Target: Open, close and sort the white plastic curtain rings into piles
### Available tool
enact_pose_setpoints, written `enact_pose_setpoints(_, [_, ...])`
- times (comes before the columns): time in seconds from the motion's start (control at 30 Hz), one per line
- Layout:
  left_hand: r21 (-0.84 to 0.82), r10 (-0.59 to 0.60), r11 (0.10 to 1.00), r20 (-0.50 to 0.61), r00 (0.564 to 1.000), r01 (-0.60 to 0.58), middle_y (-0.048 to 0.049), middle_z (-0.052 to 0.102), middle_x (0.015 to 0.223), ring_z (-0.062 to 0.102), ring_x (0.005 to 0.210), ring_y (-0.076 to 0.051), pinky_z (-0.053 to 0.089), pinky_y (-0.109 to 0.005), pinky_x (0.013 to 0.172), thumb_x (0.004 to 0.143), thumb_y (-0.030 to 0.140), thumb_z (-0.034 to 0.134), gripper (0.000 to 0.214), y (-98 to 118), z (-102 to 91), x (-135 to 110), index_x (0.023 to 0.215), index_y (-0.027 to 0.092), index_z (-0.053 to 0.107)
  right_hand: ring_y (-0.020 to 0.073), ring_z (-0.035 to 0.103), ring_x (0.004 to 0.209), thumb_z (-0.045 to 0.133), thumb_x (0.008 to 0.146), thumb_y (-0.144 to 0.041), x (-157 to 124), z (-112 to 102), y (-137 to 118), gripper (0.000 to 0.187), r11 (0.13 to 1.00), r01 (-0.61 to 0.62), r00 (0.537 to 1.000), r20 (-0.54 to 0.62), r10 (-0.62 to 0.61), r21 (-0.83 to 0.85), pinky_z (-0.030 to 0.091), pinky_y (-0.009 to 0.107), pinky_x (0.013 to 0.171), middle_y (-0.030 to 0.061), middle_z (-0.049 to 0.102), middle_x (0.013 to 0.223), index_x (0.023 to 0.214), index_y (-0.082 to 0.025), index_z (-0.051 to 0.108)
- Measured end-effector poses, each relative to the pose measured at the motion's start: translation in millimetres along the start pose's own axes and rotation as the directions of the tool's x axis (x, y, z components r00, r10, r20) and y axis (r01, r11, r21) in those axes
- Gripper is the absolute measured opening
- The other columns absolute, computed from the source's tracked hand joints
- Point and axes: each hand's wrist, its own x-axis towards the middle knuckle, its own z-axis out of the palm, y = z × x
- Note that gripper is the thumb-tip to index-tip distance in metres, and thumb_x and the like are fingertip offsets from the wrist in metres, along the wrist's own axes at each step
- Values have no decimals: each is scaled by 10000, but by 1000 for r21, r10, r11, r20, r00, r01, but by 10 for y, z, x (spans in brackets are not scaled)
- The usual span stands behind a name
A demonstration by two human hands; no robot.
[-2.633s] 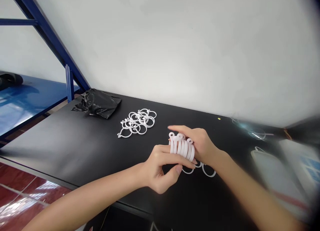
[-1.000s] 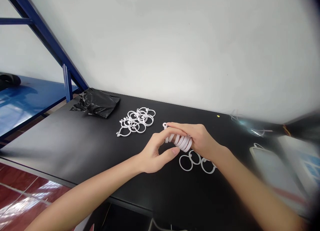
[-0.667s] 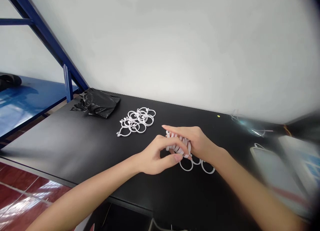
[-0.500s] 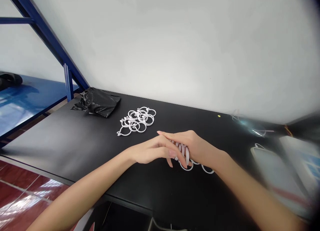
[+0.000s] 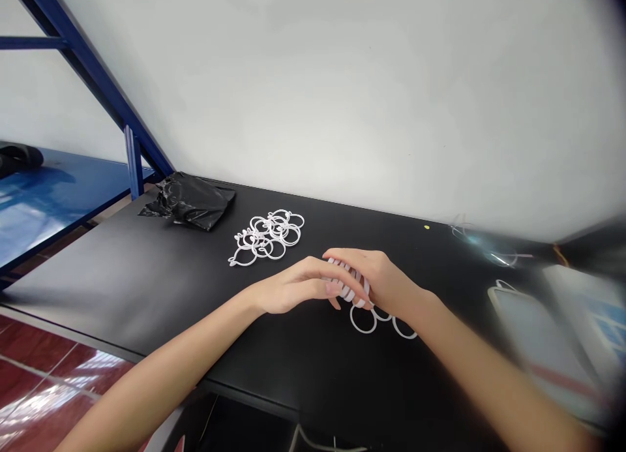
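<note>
Inboard from the near edge of the bench (image 5: 147,269), I find left hand (image 5: 288,292) and right hand (image 5: 386,279) together, clamped on the ring stack (image 5: 348,295), apparently evening it; the next move seemingly calls for firm containment. Beyond: ring pile (image 5: 263,247), then, at the far left corner, bag (image 5: 193,201).

Crumpled blk bag (image 5: 193,201) on blk tbl (image 5: 147,269), far L; blue frame (image 5: 92,74) near it; yel. speck (image 5: 427,227) by wall (image 5: 293,80).

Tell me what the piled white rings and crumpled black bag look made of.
White rings: probably smooth, stiff plastic, judging by their even opaque white and regular round outlines.
Black bag: likely thin, glossy plastic film, given its creases and bright highlights.
</note>
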Motion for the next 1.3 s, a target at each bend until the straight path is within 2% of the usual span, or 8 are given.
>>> enact_pose_setpoints(0.13, [153, 83, 987, -201, 976, -52, -107, 694, 1046, 635, 955, -208, 538, -313, 813, 933, 398, 495, 347, 46, -63, -4, 1079, 150, 690, 149, 668, 775, 508, 900, -129, 5, -85, 70, 252, 1000, -12, 990, -139, 7, -29, 534, 244, 680, 65, 709, 979, 1141, -167, 573])
enact_pose_setpoints(0.3, [46, -28, 996, -614, 789, 71, -28, 605, 705, 592, 696, -147, 498, -216, 543, 906, 384, 493, 286, -44, -160, 48, 802, 148, 615, 158, 690, 849, 474, 897, -93, 12, -179, 108, 299, 996, -32, 980, -197, 15, -82, 542, 252, 756, 69, 716, 1061, 1165, -169, 583])
enact_pose_setpoints(0.43, [-127, -398, 916, -158, 904, 381, -2, 529, 536, 428, 425, -83, 301, -179, 395, 925, 394, 324, 434, -136, -131, 59, 794, 120, 635, 158, 693, 877, 491, 900, -102, 17, -122, 40, 293, 999, 14, 993, -118, -19, -45, 547, 247, 774, 72, 717, 1071, 1173, -164, 577])
enact_pose_setpoints(0.53, [-116, -400, 906, 87, 912, 408, 4, 544, 537, 379, 394, -59, 246, -179, 402, 930, 365, 300, 453, -190, -55, 61, 928, 111, 675, 158, 690, 848, 471, 901, -94, 18, -74, -32, 312, 1000, 23, 999, -39, -24, -18, 552, 249, 730, 68, 715, 1042, 1187, -172, 569])
enact_pose_setpoints(0.73, [-380, -313, 823, 316, 895, 422, -74, 687, 733, 612, 590, -146, 420, -227, 480, 880, 508, 474, 429, -473, 50, 135, 902, 125, 666, 131, 584, 542, 497, 816, -16, 75, -51, -248, 353, 971, -10, 975, 213, 63, -238, 463, 233, 498, 20, 662, 740, 1117, -154, 617])
enact_pose_setpoints(0.93, [-294, -354, 794, 489, 797, 532, 32, 589, 512, 457, 371, -91, 387, -232, 430, 833, 395, 647, 265, -576, 70, 185, 935, 151, 671, 192, 684, 790, 584, 829, -77, 127, 35, -426, 287, 996, -59, 956, 282, 75, -65, 548, 283, 673, 62, 720, 994, 1081, -191, 660])
enact_pose_setpoints(1.1, [-385, -281, 813, 397, 874, 437, 66, 516, 475, 371, 322, -61, 394, -209, 393, 869, 377, 620, 253, -446, 24, 119, 933, 132, 626, 206, 705, 941, 587, 871, -178, 74, -241, -394, 545, 919, -331, 927, 258, 273, 215, 607, 309, 732, 54, 637, 1287, 1396, -291, 493])
enact_pose_setpoints(1.3, [-343, -218, 908, 102, 971, 240, 42, 550, 506, 431, 334, -60, 389, -175, 355, 883, 315, 576, 215, -410, -31, 80, 940, 110, 600, 271, 532, 1284, 725, 807, -345, 56, -494, -226, 630, 842, -375, 927, 148, 345, 388, 447, 487, 1076, 89, 557, 1402, 1388, -266, 496])
